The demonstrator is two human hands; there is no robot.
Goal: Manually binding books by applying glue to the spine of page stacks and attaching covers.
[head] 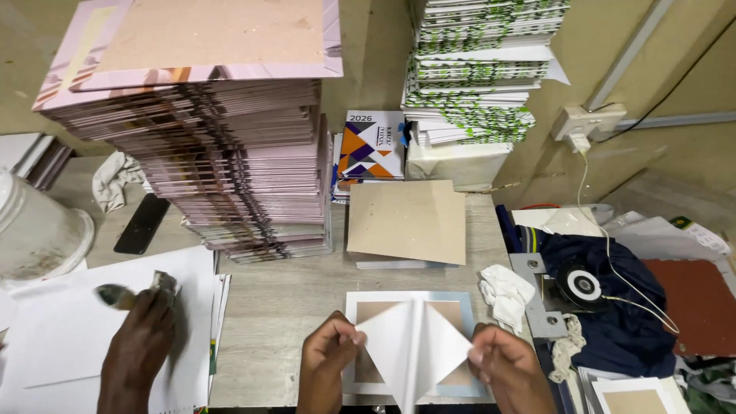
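Left hand (331, 354): pinching folded white sheet (414, 345) at 9 o'clock edge.
Right hand (507, 366): pinching its 3 o'clock edge.
Sheet: over card cover (454, 307), 6 o'clock on table (284, 299).
Progress: sheet folded, apparently not pressed flat; tall finished stack (245, 153) at 11 o'clock.

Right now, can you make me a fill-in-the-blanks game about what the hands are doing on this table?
1. The left hand and right hand fold a ____ sheet of paper.
2. A co-worker's hand holds a ____ over white sheets.
3. The tall pile of covers is mostly ____.
4. Beside the right hand lies a crumpled white ____.

Missing words: white; brush; pink; cloth
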